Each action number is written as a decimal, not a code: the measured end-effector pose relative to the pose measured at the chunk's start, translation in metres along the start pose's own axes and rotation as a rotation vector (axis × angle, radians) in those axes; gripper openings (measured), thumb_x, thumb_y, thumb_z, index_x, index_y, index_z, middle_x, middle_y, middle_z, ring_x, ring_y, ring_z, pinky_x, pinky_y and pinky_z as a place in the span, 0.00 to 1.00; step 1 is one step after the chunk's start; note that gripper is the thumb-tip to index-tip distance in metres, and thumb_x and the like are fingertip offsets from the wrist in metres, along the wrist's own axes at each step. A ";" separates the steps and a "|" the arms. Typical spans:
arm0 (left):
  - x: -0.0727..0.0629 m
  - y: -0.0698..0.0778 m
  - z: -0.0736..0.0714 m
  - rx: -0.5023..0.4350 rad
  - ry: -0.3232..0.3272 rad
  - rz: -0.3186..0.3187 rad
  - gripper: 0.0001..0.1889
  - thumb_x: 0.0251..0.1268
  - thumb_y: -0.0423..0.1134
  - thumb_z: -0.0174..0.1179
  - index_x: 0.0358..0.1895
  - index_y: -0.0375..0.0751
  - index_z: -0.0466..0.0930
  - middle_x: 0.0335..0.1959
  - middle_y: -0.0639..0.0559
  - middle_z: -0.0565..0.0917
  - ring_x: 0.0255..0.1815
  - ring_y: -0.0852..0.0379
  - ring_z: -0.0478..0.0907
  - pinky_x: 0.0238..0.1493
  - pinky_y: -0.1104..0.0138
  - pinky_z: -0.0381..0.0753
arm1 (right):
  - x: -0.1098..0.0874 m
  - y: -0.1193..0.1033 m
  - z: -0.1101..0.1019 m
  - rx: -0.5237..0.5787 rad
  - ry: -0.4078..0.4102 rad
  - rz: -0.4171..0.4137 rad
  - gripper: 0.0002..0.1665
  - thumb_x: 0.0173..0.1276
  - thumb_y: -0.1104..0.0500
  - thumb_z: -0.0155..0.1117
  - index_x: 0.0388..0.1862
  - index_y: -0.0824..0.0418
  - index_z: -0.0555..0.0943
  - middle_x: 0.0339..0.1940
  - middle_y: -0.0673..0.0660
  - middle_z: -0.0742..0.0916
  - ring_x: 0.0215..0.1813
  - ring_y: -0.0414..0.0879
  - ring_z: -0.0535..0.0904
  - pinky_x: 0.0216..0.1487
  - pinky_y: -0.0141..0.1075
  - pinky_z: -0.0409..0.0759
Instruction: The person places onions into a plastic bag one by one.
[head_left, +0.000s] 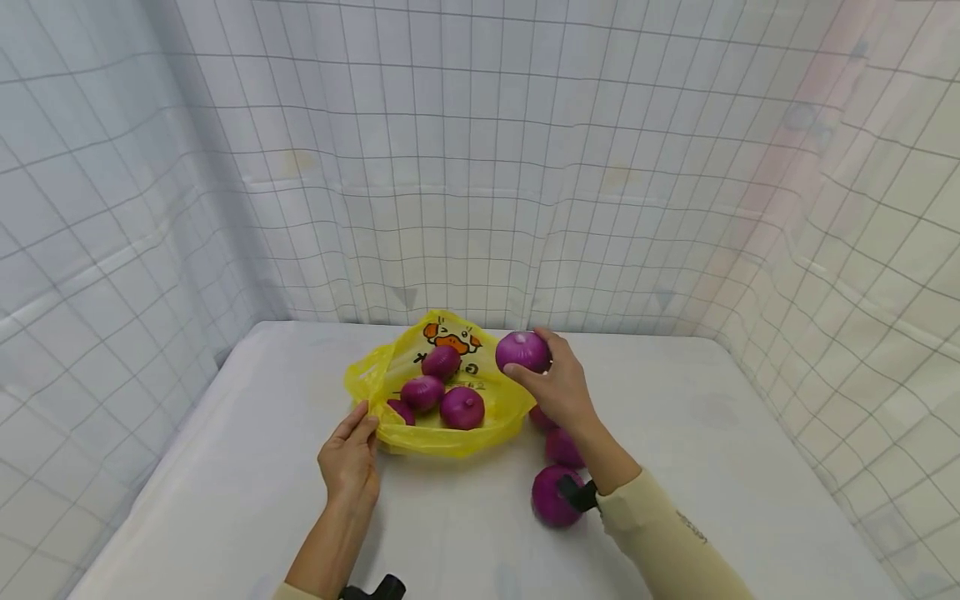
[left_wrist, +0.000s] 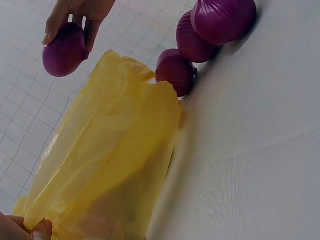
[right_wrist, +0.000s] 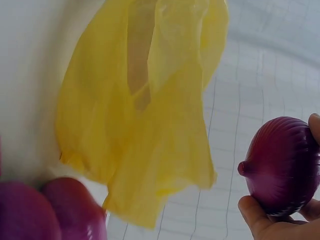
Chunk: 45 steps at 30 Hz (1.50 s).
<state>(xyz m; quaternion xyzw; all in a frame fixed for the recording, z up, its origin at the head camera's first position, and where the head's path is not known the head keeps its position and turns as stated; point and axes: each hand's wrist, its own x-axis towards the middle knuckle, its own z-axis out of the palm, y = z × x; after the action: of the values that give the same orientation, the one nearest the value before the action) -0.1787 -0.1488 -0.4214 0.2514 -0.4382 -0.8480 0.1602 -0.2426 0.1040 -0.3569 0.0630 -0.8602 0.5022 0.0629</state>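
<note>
A yellow plastic bag with a duck print lies with its mouth spread at the middle of the table. Several purple onions rest inside it. My left hand pinches the bag's left rim between thumb and fingers; in the left wrist view the fingertips show at the bag's edge. My right hand grips a red onion above the bag's right side. The right wrist view shows this onion between thumb and fingers, apart from the bag.
Outside the bag, under my right forearm, several more onions stand in a row, the closest one nearest me. The white-covered table ends at a grid-patterned curtain at the back and sides.
</note>
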 end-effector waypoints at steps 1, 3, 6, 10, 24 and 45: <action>0.000 0.000 0.000 0.006 0.000 0.000 0.19 0.62 0.26 0.58 0.57 0.38 0.77 0.44 0.60 0.78 0.46 0.68 0.78 0.46 0.80 0.80 | 0.001 -0.002 0.004 -0.006 -0.003 -0.014 0.47 0.56 0.47 0.70 0.72 0.54 0.61 0.68 0.58 0.70 0.63 0.55 0.73 0.62 0.48 0.76; 0.000 0.000 0.001 0.013 0.005 0.001 0.19 0.62 0.26 0.57 0.58 0.37 0.76 0.44 0.60 0.78 0.46 0.68 0.78 0.46 0.80 0.80 | 0.004 -0.006 0.013 -0.010 -0.011 -0.031 0.47 0.56 0.48 0.71 0.71 0.54 0.61 0.67 0.58 0.71 0.63 0.55 0.73 0.62 0.49 0.76; 0.001 0.000 0.001 0.011 0.011 0.007 0.20 0.62 0.26 0.57 0.58 0.35 0.76 0.44 0.59 0.78 0.46 0.68 0.78 0.46 0.80 0.80 | 0.009 -0.010 0.026 -0.021 -0.023 -0.046 0.46 0.56 0.48 0.71 0.71 0.53 0.61 0.66 0.57 0.72 0.62 0.54 0.73 0.61 0.48 0.77; 0.001 0.000 0.001 0.011 0.012 0.014 0.19 0.62 0.25 0.57 0.57 0.36 0.77 0.43 0.58 0.78 0.45 0.68 0.78 0.46 0.79 0.80 | 0.015 -0.014 0.044 -0.041 -0.051 -0.058 0.46 0.56 0.47 0.71 0.71 0.54 0.62 0.65 0.58 0.72 0.61 0.54 0.74 0.61 0.48 0.77; 0.000 -0.001 0.002 0.027 0.004 0.022 0.19 0.62 0.25 0.57 0.56 0.36 0.77 0.45 0.59 0.78 0.49 0.66 0.77 0.47 0.79 0.80 | 0.035 -0.007 0.087 -0.181 -0.173 -0.001 0.47 0.57 0.46 0.70 0.72 0.55 0.61 0.66 0.59 0.71 0.64 0.55 0.71 0.63 0.51 0.75; -0.001 0.001 -0.001 0.031 -0.002 0.007 0.21 0.61 0.26 0.58 0.59 0.35 0.74 0.49 0.57 0.76 0.53 0.65 0.75 0.49 0.78 0.79 | 0.033 -0.003 0.104 -0.321 -0.254 0.023 0.46 0.59 0.46 0.69 0.72 0.56 0.61 0.64 0.63 0.71 0.64 0.57 0.71 0.62 0.54 0.74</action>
<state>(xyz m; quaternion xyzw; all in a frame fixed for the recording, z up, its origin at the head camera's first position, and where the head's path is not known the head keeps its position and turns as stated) -0.1770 -0.1500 -0.4207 0.2516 -0.4525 -0.8406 0.1590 -0.2792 0.0104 -0.3989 0.1053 -0.9309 0.3472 -0.0428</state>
